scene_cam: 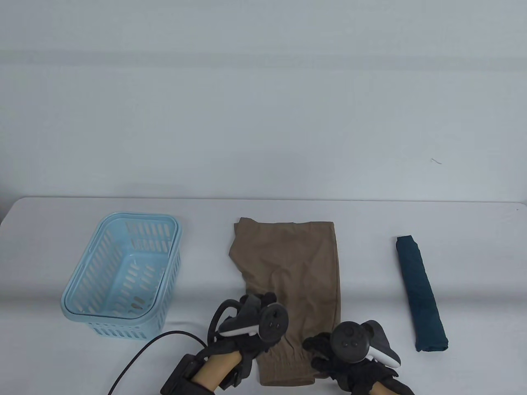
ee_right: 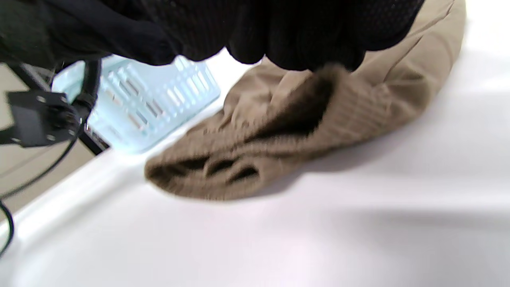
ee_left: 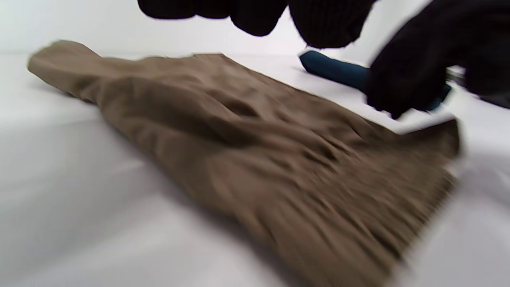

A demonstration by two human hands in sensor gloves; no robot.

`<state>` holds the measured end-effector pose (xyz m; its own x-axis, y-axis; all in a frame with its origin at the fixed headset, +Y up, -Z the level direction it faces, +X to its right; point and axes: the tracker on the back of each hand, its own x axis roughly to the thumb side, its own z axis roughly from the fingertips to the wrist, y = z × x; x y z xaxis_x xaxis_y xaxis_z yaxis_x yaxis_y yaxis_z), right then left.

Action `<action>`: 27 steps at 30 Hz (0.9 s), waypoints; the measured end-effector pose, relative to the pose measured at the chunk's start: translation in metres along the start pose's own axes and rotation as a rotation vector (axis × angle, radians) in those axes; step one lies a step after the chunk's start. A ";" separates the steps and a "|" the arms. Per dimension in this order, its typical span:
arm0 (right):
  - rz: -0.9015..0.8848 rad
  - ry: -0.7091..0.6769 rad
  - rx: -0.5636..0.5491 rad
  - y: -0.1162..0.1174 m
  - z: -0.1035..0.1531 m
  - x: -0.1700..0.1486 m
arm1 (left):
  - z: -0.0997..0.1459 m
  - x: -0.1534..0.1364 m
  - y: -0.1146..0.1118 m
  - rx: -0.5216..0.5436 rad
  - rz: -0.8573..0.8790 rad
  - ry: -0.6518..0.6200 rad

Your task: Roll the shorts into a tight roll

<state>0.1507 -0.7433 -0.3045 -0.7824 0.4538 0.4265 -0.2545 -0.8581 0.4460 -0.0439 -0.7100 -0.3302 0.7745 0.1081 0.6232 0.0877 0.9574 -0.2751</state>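
Observation:
The brown shorts lie folded lengthwise on the white table, with the ribbed waistband at the near end. They also show in the left wrist view and the right wrist view. My left hand hovers over the shorts' near left edge; its fingers hang above the cloth with nothing in them. My right hand grips the near right corner of the waistband, and its fingers lift that edge a little off the table. The right hand also shows in the left wrist view.
A light blue plastic basket stands to the left of the shorts. It also shows in the right wrist view. A dark blue rolled cloth lies to the right. A black cable runs from my left wrist off the near edge.

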 end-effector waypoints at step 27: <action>0.185 0.042 -0.001 0.022 -0.008 0.005 | 0.011 -0.002 -0.049 -0.125 0.186 -0.045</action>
<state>0.1366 -0.7616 -0.2991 -0.8389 0.2777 0.4681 -0.1045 -0.9263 0.3621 -0.0567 -0.7542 -0.3101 0.7564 0.2942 0.5842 0.0248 0.8796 -0.4751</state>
